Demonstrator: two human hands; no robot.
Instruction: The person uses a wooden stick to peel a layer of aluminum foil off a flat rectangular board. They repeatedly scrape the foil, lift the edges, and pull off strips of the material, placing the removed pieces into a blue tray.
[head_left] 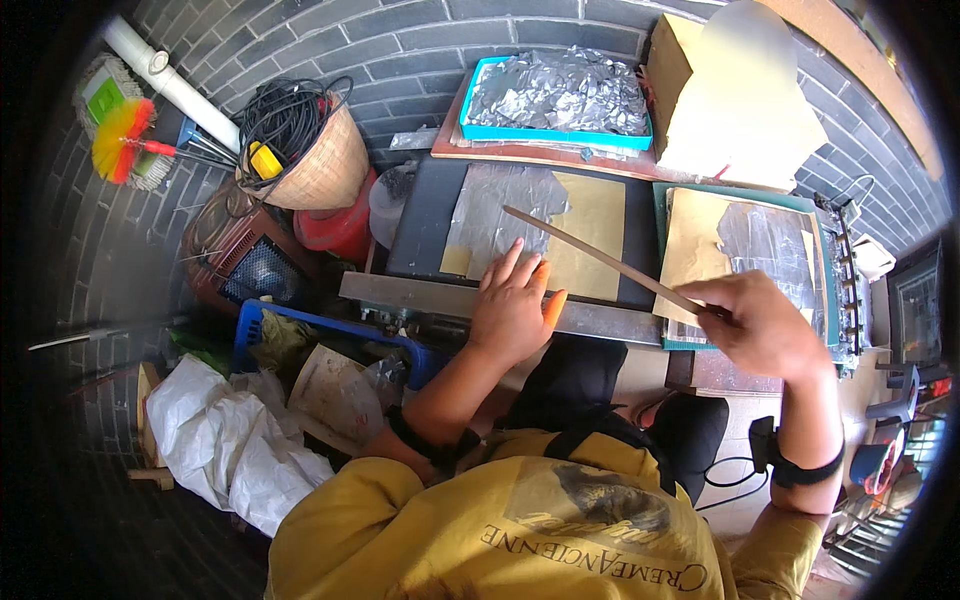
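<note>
On a black board (425, 215) lies a tan paper sheet (597, 225), its left part covered by a thin silver foil sheet (497, 205) with a ragged right edge. My left hand (508, 318) rests at the near edge of the paper and foil, fingers stretched out, with orange covers on two digits. In my right hand (755, 325) is a long thin wooden stick (610, 257), gripped at its near right end. The stick slants over the paper, its far tip above the foil; whether the tip touches cannot be told.
Right of the board sits a paper stack (690, 245) with silver foil (765, 240) on a green mat. Behind stands a blue tray (555, 136) of crumpled foil beside a tan box (735, 110). At left are a cable-filled basket (318, 165), a blue crate (330, 335) and white plastic sheeting (225, 430).
</note>
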